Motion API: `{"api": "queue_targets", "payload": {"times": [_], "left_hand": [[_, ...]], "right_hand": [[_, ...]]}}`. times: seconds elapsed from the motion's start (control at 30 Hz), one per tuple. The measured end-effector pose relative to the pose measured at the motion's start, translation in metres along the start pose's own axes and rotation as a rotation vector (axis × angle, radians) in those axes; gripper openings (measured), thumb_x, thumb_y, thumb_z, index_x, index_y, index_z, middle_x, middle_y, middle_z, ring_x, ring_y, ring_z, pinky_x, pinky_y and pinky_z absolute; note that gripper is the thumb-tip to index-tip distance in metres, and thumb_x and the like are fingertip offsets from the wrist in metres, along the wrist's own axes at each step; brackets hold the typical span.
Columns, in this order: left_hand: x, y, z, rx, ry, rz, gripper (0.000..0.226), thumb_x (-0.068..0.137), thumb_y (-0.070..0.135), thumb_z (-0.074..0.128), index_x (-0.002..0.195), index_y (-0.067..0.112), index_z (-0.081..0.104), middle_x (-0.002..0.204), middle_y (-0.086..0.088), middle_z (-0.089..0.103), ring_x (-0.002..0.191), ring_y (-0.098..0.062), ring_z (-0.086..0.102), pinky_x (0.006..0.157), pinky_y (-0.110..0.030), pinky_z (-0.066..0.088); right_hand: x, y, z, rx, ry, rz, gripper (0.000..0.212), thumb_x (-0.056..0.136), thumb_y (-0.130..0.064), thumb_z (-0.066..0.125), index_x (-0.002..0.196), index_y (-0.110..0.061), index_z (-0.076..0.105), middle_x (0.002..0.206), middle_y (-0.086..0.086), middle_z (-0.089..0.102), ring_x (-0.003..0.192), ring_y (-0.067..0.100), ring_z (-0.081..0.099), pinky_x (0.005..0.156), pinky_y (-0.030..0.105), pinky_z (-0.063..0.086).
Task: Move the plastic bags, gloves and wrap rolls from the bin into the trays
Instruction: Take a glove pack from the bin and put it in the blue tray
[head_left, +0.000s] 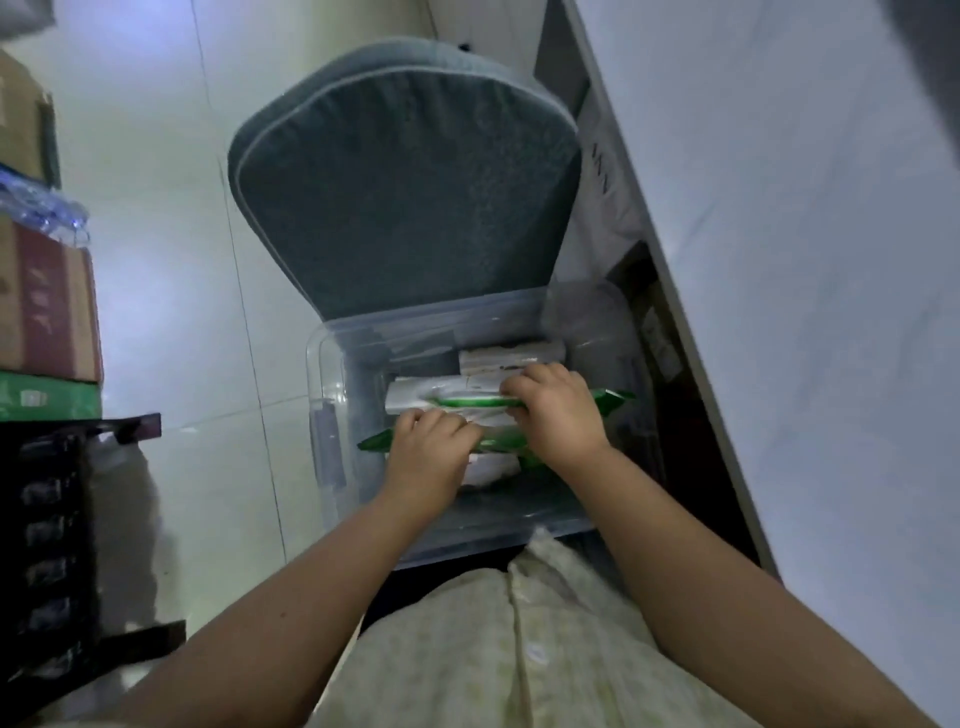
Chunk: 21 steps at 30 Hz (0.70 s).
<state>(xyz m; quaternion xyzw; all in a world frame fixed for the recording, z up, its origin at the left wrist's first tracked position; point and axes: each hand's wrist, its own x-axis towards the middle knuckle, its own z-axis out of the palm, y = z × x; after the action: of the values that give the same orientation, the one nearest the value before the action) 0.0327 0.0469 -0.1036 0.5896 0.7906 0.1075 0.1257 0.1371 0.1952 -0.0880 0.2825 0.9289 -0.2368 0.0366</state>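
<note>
A clear plastic bin (324, 395) sits on a grey cushioned chair in front of me. Inside it lie white and green plastic packs (441, 400) and, behind them, a white boxed roll (498, 357). My left hand (428, 447) curls over the near-left end of a green-edged pack. My right hand (553, 408) grips the right part of the packs, its fingers wrapped over them; a green corner (613, 399) sticks out past it. What lies under the packs is hidden by my hands.
The grey chair cushion (405, 197) stands beyond the bin. A white tabletop (805, 260) runs along the right. Cardboard boxes (47, 301) are stacked at the left above a black crate (47, 545). The floor is pale tile.
</note>
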Motion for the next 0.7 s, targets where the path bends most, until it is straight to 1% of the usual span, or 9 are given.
{"api": "queue_targets", "payload": {"times": [0.1,0.17,0.27,0.37,0.5,0.57,0.6,0.67,0.7], "left_hand": [[0.001,0.012,-0.046,0.001,0.127,0.106,0.026,0.068,0.007,0.076,0.090,0.018,0.071,0.082,0.002,0.068,0.080,-0.025,0.062,0.077,-0.037,0.034],[-0.001,0.022,-0.068,-0.009,0.208,0.195,0.027,0.069,0.005,0.075,0.092,0.018,0.071,0.085,0.003,0.069,0.081,-0.024,0.062,0.075,-0.036,0.033],[-0.007,0.039,-0.087,-0.024,0.279,0.340,0.025,0.071,0.004,0.069,0.092,0.018,0.070,0.087,0.003,0.070,0.079,-0.024,0.062,0.071,-0.035,0.033],[-0.017,0.060,-0.097,-0.045,0.271,0.436,0.024,0.075,0.012,0.054,0.092,0.016,0.070,0.086,-0.001,0.068,0.077,-0.027,0.062,0.068,-0.038,0.039],[-0.028,0.092,-0.107,-0.069,0.234,0.515,0.039,0.075,0.019,0.046,0.106,0.011,0.068,0.088,-0.007,0.066,0.078,-0.030,0.062,0.063,-0.041,0.048],[-0.031,0.108,-0.112,-0.047,0.255,0.587,0.042,0.075,0.017,0.051,0.114,0.008,0.066,0.085,-0.009,0.064,0.075,-0.031,0.060,0.061,-0.041,0.049],[-0.032,0.117,-0.114,-0.039,0.270,0.630,0.043,0.073,0.014,0.058,0.115,0.007,0.066,0.083,-0.011,0.063,0.073,-0.032,0.059,0.059,-0.041,0.049],[-0.034,0.138,-0.122,-0.042,0.296,0.707,0.045,0.064,0.006,0.074,0.108,0.005,0.069,0.079,-0.013,0.061,0.068,-0.034,0.058,0.057,-0.040,0.049],[-0.034,0.151,-0.128,-0.041,0.310,0.742,0.041,0.061,0.003,0.076,0.102,0.005,0.071,0.077,-0.014,0.061,0.067,-0.034,0.057,0.056,-0.040,0.049]], "right_hand": [[-0.027,-0.023,-0.038,0.026,0.115,0.080,0.028,0.077,-0.012,0.071,0.104,-0.018,0.069,0.102,0.006,0.065,0.099,0.032,0.055,0.080,0.043,0.041],[-0.047,-0.035,-0.056,0.037,0.165,0.163,0.028,0.077,-0.013,0.071,0.104,-0.020,0.069,0.103,0.004,0.065,0.100,0.029,0.054,0.081,0.040,0.043],[-0.078,-0.047,-0.076,0.075,0.240,0.274,0.025,0.077,-0.012,0.070,0.101,-0.020,0.070,0.098,0.004,0.064,0.097,0.028,0.055,0.081,0.040,0.046],[-0.113,-0.056,-0.089,0.087,0.277,0.382,0.025,0.079,-0.015,0.067,0.102,-0.023,0.070,0.100,0.002,0.064,0.099,0.026,0.054,0.084,0.042,0.047],[-0.163,-0.067,-0.101,0.113,0.287,0.466,0.029,0.082,-0.014,0.062,0.108,-0.024,0.068,0.108,0.003,0.063,0.102,0.025,0.055,0.087,0.042,0.048],[-0.187,-0.070,-0.107,0.124,0.313,0.510,0.029,0.083,-0.014,0.060,0.110,-0.024,0.068,0.108,0.003,0.063,0.102,0.024,0.056,0.087,0.040,0.049],[-0.199,-0.071,-0.111,0.143,0.333,0.536,0.029,0.084,-0.013,0.060,0.110,-0.024,0.068,0.109,0.002,0.063,0.101,0.023,0.057,0.088,0.040,0.049],[-0.223,-0.073,-0.120,0.181,0.377,0.585,0.027,0.085,-0.014,0.059,0.108,-0.025,0.068,0.108,0.001,0.063,0.100,0.022,0.057,0.087,0.042,0.050],[-0.235,-0.073,-0.125,0.188,0.404,0.598,0.025,0.086,-0.015,0.059,0.107,-0.025,0.069,0.107,0.001,0.062,0.099,0.023,0.057,0.087,0.043,0.050]]}}
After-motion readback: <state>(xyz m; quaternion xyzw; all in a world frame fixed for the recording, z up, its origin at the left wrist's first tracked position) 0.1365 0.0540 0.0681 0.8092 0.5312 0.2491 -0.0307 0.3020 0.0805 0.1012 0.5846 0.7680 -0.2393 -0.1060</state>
